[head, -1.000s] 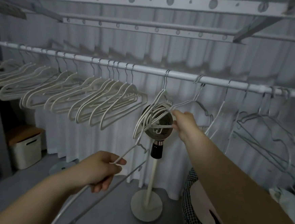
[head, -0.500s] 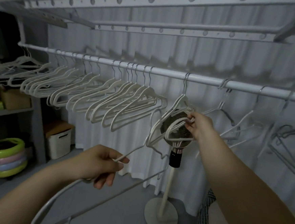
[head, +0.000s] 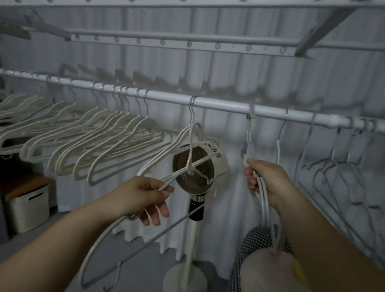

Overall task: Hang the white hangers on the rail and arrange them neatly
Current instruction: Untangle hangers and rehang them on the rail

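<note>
Hangers (head: 265, 210) in left hand (head: 142, 196), right hand (head: 270, 183)

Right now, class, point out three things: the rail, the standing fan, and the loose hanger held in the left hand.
Rail (head: 222, 105): head view, bare stretch between hooks.
Standing fan (head: 191, 182): head view, lower part of grille.
Loose hanger (head: 156, 238): head view, straight bottom bar, below the left hand (head: 141, 197).

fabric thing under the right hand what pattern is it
Small black-and-white checks cover the rounded fabric item, clearest in the head view.
</note>
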`<action>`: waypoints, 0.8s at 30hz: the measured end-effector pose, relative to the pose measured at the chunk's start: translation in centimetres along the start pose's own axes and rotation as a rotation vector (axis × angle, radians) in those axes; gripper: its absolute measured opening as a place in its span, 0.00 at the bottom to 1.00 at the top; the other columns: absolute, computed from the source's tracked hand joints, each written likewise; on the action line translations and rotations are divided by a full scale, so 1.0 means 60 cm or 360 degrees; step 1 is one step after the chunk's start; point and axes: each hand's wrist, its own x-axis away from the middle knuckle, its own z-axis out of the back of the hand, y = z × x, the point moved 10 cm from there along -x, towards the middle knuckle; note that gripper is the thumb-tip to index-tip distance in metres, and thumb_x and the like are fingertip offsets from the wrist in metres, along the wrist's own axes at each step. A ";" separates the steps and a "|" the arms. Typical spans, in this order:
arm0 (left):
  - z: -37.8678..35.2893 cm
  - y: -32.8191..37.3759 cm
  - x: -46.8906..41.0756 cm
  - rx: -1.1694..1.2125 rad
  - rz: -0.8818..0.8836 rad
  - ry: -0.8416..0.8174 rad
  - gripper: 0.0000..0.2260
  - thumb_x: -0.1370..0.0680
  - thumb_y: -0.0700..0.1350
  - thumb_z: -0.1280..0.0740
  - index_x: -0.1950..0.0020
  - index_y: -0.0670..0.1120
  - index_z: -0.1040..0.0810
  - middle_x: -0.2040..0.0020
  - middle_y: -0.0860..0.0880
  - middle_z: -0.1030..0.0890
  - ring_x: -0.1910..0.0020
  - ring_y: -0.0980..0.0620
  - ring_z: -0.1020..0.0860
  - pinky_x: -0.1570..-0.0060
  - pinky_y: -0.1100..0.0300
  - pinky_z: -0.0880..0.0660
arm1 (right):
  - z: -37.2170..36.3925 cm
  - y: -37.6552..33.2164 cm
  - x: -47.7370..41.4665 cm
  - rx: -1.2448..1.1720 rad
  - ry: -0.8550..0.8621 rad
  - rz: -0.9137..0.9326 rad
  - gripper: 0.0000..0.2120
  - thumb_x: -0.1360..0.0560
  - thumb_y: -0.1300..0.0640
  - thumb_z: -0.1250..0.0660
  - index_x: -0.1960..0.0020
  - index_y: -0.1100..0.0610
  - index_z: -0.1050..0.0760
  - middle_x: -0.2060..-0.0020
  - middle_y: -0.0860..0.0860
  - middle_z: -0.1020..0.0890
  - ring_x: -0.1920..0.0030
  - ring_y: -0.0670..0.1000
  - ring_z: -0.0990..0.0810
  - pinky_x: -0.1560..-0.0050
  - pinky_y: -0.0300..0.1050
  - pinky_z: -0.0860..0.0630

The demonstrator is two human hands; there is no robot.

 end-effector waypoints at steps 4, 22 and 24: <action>-0.013 0.046 -0.055 -0.0010 -0.0173 0.0177 0.10 0.21 0.37 0.42 0.59 0.49 0.26 0.79 0.51 0.21 0.82 0.58 0.26 0.78 0.64 0.32 | 0.029 -0.007 0.003 0.0075 0.0033 0.0008 0.13 0.22 0.63 0.41 0.65 0.60 0.31 0.85 0.49 0.25 0.87 0.42 0.34 0.83 0.28 0.38; -0.001 0.103 -0.183 -0.0014 -0.0279 0.0373 0.10 0.21 0.36 0.43 0.62 0.43 0.27 0.83 0.50 0.24 0.86 0.58 0.29 0.86 0.72 0.36 | 0.052 -0.023 -0.006 0.0479 0.0016 0.0031 0.06 0.22 0.66 0.43 0.46 0.59 0.33 0.68 0.56 0.23 0.79 0.48 0.27 0.80 0.34 0.31; 0.008 0.094 -0.194 -0.0136 -0.0234 0.0401 0.10 0.22 0.35 0.42 0.62 0.43 0.27 0.81 0.49 0.23 0.84 0.56 0.27 0.85 0.71 0.34 | 0.051 -0.022 -0.016 0.0486 0.0033 0.0038 0.07 0.23 0.66 0.43 0.46 0.58 0.33 0.70 0.56 0.24 0.80 0.47 0.28 0.80 0.33 0.32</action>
